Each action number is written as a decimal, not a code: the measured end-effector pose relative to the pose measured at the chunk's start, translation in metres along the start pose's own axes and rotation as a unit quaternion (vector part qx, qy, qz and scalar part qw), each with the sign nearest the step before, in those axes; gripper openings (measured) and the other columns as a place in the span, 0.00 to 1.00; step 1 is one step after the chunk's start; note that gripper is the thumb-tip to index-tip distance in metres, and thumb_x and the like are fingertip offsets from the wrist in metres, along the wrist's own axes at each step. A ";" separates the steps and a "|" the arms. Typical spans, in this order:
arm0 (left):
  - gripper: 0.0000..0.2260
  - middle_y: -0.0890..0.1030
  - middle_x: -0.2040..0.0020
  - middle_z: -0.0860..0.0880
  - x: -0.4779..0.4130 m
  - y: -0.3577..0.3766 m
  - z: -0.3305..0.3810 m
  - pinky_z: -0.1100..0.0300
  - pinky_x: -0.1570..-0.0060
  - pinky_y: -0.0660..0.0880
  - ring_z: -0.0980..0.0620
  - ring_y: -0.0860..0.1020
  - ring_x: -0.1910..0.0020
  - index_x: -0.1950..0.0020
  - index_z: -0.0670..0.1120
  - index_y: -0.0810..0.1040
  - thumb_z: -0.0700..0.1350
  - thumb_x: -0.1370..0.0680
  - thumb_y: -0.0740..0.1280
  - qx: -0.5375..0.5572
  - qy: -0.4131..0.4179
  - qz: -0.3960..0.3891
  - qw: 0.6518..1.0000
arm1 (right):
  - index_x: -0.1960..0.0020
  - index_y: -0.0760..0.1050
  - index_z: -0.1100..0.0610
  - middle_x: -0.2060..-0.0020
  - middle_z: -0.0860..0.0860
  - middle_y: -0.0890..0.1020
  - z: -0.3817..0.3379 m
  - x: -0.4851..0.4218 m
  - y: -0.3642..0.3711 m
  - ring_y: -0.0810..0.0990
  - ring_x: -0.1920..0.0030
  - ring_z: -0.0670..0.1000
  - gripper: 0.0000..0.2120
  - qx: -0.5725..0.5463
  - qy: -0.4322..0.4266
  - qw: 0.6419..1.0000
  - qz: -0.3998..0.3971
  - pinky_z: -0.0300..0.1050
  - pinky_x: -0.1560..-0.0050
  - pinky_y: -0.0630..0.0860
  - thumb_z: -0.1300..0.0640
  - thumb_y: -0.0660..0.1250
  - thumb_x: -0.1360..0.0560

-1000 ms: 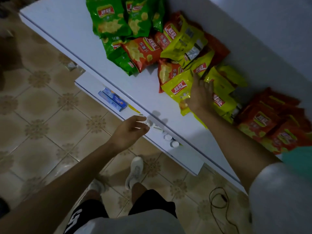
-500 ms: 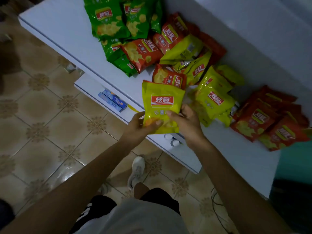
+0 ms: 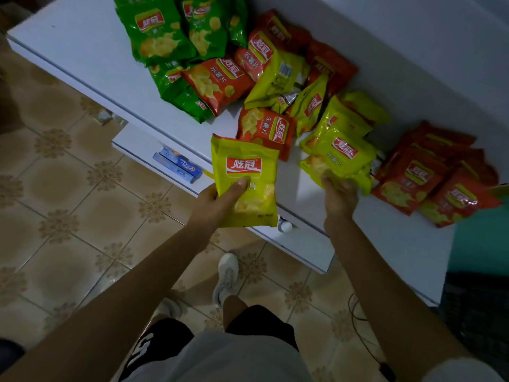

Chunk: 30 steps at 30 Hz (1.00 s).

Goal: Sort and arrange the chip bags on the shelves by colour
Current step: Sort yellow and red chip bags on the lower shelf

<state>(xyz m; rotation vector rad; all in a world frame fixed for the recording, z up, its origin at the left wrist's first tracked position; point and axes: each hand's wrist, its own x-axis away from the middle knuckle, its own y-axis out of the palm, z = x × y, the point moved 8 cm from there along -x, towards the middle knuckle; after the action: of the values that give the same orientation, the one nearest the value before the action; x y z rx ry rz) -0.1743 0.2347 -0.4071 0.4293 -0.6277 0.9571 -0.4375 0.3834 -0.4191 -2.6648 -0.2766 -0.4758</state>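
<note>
The left hand (image 3: 217, 201) holds a yellow chip bag (image 3: 245, 175) over the front edge of the white shelf (image 3: 82, 51), thumb across its face. The right hand (image 3: 340, 198) seems to grip the near edge of the yellow bag pile (image 3: 340, 150) lying on the shelf, beside a red bag pile (image 3: 421, 177). At the far end lie green bags (image 3: 157, 34).

The yellow bag (image 3: 245, 172) is showing 炫冠 in white on a red badge. The second yellow bag (image 3: 341, 150) and the orange bag (image 3: 264, 130) are carrying that badge with 乐薯片 beside it, and the green bag (image 3: 154, 28) is wearing 炫冠 too. The blue box (image 3: 177, 165) is bearing print too small to read.
</note>
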 end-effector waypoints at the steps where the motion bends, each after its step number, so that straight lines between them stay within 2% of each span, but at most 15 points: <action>1: 0.26 0.83 0.45 0.50 -0.002 0.004 -0.001 0.47 0.44 0.78 0.48 0.82 0.48 0.39 0.51 0.78 0.64 0.31 0.72 0.005 -0.003 -0.010 1.000 | 0.44 0.77 0.68 0.45 0.61 0.81 0.001 -0.018 -0.007 0.79 0.49 0.54 0.23 0.004 -0.006 0.999 0.031 0.52 0.44 0.76 0.56 0.77 0.32; 3: 0.26 0.83 0.43 0.49 -0.002 0.013 -0.002 0.45 0.45 0.79 0.47 0.82 0.47 0.37 0.52 0.77 0.61 0.31 0.73 0.020 -0.010 -0.020 1.000 | 0.38 0.74 0.66 0.42 0.60 0.80 0.001 -0.041 -0.013 0.79 0.44 0.56 0.29 -0.005 0.016 0.999 0.051 0.56 0.41 0.76 0.55 0.79 0.33; 6: 0.26 0.83 0.44 0.50 -0.005 0.024 -0.006 0.45 0.43 0.78 0.48 0.82 0.47 0.37 0.51 0.77 0.59 0.32 0.74 0.016 -0.004 -0.030 0.999 | 0.33 0.70 0.60 0.45 0.55 0.79 0.009 -0.060 -0.001 0.79 0.48 0.53 0.34 0.023 0.080 0.996 -0.004 0.49 0.46 0.77 0.48 0.77 0.33; 7: 0.26 0.83 0.44 0.50 -0.004 0.028 -0.006 0.46 0.43 0.78 0.48 0.82 0.46 0.37 0.50 0.77 0.60 0.31 0.74 0.014 0.002 -0.034 0.999 | 0.33 0.70 0.61 0.43 0.55 0.78 0.011 -0.066 0.002 0.79 0.47 0.54 0.35 0.046 0.084 0.995 -0.007 0.50 0.45 0.77 0.46 0.77 0.33; 9: 0.28 0.82 0.44 0.50 -0.001 0.034 -0.005 0.50 0.44 0.78 0.49 0.81 0.46 0.37 0.49 0.76 0.60 0.32 0.73 0.015 0.015 -0.045 0.999 | 0.31 0.69 0.63 0.36 0.58 0.76 0.009 -0.076 0.003 0.76 0.37 0.58 0.40 0.098 0.059 0.993 0.010 0.56 0.38 0.73 0.44 0.77 0.35; 11: 0.27 0.82 0.44 0.50 0.001 0.039 -0.002 0.55 0.49 0.78 0.50 0.81 0.47 0.37 0.48 0.76 0.58 0.32 0.69 0.013 0.029 -0.060 0.998 | 0.33 0.71 0.65 0.33 0.59 0.74 0.002 -0.077 0.004 0.73 0.34 0.60 0.35 0.115 0.037 0.992 0.017 0.52 0.38 0.71 0.48 0.77 0.33; 15: 0.28 0.81 0.42 0.49 -0.001 0.039 -0.004 0.56 0.50 0.78 0.48 0.80 0.45 0.34 0.49 0.75 0.58 0.32 0.69 -0.001 0.029 -0.073 0.997 | 0.35 0.74 0.64 0.36 0.58 0.77 -0.007 -0.058 -0.003 0.75 0.36 0.57 0.26 0.103 0.000 0.994 0.028 0.38 0.49 0.68 0.53 0.74 0.28; 17: 0.27 0.81 0.42 0.50 0.001 0.037 -0.004 0.56 0.50 0.78 0.48 0.80 0.45 0.34 0.49 0.75 0.58 0.31 0.68 -0.013 0.032 -0.077 0.996 | 0.37 0.76 0.64 0.40 0.58 0.80 -0.011 -0.041 -0.010 0.78 0.40 0.56 0.22 0.044 -0.032 0.998 0.025 0.39 0.50 0.72 0.58 0.74 0.28; 20: 0.22 0.81 0.43 0.51 0.007 0.032 0.005 0.60 0.54 0.77 0.51 0.80 0.47 0.35 0.49 0.75 0.55 0.27 0.68 -0.028 0.048 -0.068 0.996 | 0.38 0.76 0.65 0.44 0.54 0.80 -0.022 -0.007 -0.026 0.79 0.46 0.49 0.20 -0.006 -0.096 0.995 0.017 0.41 0.48 0.78 0.62 0.74 0.28; 24: 0.20 0.82 0.44 0.51 0.016 0.026 0.014 0.55 0.48 0.78 0.50 0.81 0.47 0.37 0.49 0.77 0.53 0.27 0.70 -0.035 0.049 -0.072 0.996 | 0.39 0.76 0.63 0.47 0.51 0.81 -0.037 0.041 -0.042 0.80 0.54 0.35 0.16 -0.047 -0.142 0.989 -0.019 0.32 0.54 0.76 0.64 0.71 0.27; 28: 0.12 0.83 0.48 0.51 0.027 0.024 0.031 0.66 0.59 0.76 0.53 0.81 0.52 0.40 0.48 0.78 0.47 0.23 0.68 -0.033 0.067 -0.085 0.994 | 0.40 0.76 0.55 0.48 0.46 0.82 -0.052 0.087 -0.048 0.81 0.49 0.40 0.14 -0.099 -0.158 0.982 -0.042 0.39 0.50 0.79 0.61 0.70 0.25; 30: 0.11 0.83 0.50 0.52 0.034 0.016 0.039 0.71 0.62 0.76 0.54 0.81 0.53 0.41 0.48 0.78 0.46 0.22 0.68 -0.036 0.078 -0.099 0.991 | 0.39 0.77 0.54 0.46 0.48 0.83 -0.055 0.113 -0.051 0.82 0.46 0.46 0.15 -0.128 -0.156 0.979 -0.020 0.45 0.48 0.80 0.56 0.71 0.25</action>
<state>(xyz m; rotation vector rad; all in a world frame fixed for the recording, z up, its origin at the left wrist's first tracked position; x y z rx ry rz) -0.1855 0.2409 -0.3549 0.3420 -0.4666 0.7691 -0.3627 0.4188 -0.3122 -2.9889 -0.3839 -0.1063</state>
